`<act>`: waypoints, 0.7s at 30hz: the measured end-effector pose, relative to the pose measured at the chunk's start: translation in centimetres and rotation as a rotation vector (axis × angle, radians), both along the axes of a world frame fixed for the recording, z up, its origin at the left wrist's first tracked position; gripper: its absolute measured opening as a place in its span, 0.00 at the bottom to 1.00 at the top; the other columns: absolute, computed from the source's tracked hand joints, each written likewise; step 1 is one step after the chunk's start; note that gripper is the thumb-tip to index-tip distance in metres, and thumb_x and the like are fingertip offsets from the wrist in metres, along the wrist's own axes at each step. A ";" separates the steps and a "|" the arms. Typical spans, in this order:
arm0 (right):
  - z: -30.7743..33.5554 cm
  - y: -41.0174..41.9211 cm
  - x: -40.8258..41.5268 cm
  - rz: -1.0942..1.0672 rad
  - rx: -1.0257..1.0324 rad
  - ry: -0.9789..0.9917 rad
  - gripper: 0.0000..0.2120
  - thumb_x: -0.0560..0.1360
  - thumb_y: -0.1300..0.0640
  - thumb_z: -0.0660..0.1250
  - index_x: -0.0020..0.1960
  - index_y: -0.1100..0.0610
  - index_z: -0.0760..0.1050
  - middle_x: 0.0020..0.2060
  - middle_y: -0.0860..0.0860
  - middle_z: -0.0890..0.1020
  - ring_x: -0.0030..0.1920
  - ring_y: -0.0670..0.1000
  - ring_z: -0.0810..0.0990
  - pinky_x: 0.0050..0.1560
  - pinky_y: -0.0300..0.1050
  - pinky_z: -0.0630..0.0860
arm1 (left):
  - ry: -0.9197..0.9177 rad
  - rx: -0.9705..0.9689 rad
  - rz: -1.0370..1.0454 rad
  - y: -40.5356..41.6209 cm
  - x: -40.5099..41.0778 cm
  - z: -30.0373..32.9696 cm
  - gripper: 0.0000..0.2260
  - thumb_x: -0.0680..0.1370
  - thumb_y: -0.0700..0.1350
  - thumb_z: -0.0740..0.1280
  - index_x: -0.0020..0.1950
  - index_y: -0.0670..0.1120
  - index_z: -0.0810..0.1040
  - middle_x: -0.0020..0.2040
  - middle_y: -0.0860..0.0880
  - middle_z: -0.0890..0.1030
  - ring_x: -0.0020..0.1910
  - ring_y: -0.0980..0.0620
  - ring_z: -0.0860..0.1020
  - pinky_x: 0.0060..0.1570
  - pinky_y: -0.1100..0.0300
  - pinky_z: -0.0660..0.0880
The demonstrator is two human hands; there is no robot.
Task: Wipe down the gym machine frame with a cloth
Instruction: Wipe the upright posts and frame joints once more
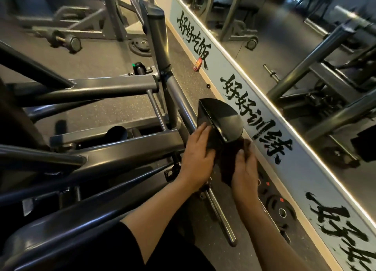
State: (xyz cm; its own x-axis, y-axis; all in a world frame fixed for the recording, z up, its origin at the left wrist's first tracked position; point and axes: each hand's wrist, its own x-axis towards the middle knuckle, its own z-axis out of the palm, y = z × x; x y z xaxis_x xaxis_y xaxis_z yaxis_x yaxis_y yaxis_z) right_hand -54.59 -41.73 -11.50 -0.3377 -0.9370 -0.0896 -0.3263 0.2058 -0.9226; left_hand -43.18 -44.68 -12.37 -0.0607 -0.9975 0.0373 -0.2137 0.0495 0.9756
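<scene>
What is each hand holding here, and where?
Right hand grips the dark cloth at its lower edge; left hand rests flat on the black pad.

The room is dim, with warm light. A bright strip (270,108) along the bottom of the mirror (284,36) glares strongly. The dark frame (114,148) shows soft highlights, and its lower left falls into deep shadow. Straight lines bend at the edges. The far corners are soft and a little blurred.
</scene>
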 end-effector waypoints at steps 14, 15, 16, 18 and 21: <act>0.7 -6.3 -5.8 0.379 0.573 -0.021 0.10 0.76 0.61 0.67 0.57 0.55 0.76 0.47 0.53 0.84 0.47 0.52 0.85 0.47 0.45 0.78 | -0.660 -0.251 -0.224 -0.2 0.7 0.8 0.36 0.78 0.38 0.60 0.79 0.53 0.45 0.79 0.56 0.37 0.75 0.57 0.34 0.77 0.50 0.42; 0.7 -6.4 -5.9 0.359 0.580 -0.044 0.10 0.76 0.61 0.67 0.57 0.55 0.76 0.47 0.54 0.85 0.46 0.52 0.85 0.45 0.45 0.79 | -0.675 -0.254 -0.221 -0.2 0.8 0.9 0.36 0.78 0.38 0.60 0.79 0.53 0.45 0.79 0.56 0.37 0.75 0.57 0.34 0.77 0.50 0.41; 0.3 -6.4 -5.5 0.336 0.558 0.031 0.10 0.76 0.61 0.67 0.57 0.56 0.75 0.47 0.54 0.84 0.46 0.52 0.85 0.43 0.43 0.78 | -0.685 -0.257 -0.219 -0.3 0.8 0.9 0.36 0.78 0.37 0.61 0.79 0.53 0.44 0.79 0.56 0.37 0.75 0.57 0.34 0.77 0.50 0.41; -1.2 -5.8 -4.0 0.268 0.426 0.408 0.13 0.76 0.59 0.68 0.58 0.58 0.72 0.47 0.51 0.81 0.46 0.50 0.82 0.41 0.39 0.74 | -0.675 -0.267 -0.209 -0.3 0.5 0.6 0.37 0.77 0.37 0.62 0.79 0.53 0.45 0.79 0.55 0.37 0.76 0.55 0.35 0.77 0.48 0.43; -3.4 -3.0 -0.7 0.098 0.184 0.754 0.24 0.73 0.59 0.72 0.66 0.60 0.67 0.56 0.56 0.78 0.53 0.53 0.79 0.52 0.48 0.78 | -0.614 -0.267 -0.177 -0.3 0.0 -0.3 0.33 0.78 0.43 0.62 0.80 0.51 0.49 0.80 0.53 0.41 0.78 0.53 0.39 0.77 0.46 0.47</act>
